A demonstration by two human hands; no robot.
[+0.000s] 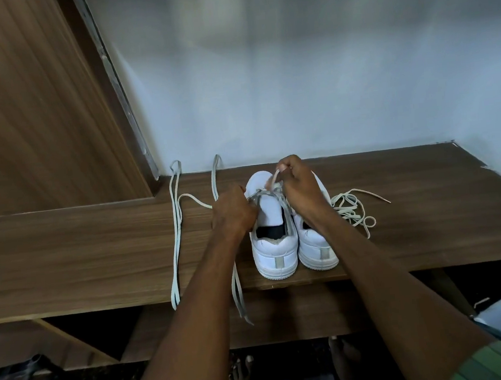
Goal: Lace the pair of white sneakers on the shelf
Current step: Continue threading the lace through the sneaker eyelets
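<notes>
Wooden shelf (95, 255), white sneakers (275, 249) (no readable branding), hands lacing

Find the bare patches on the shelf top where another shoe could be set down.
Free: the shelf right of the tangled lace, and the left end beyond the long laces. Crowded: the middle, where the left hand and right hand lace the left sneaker beside the right sneaker.
</notes>
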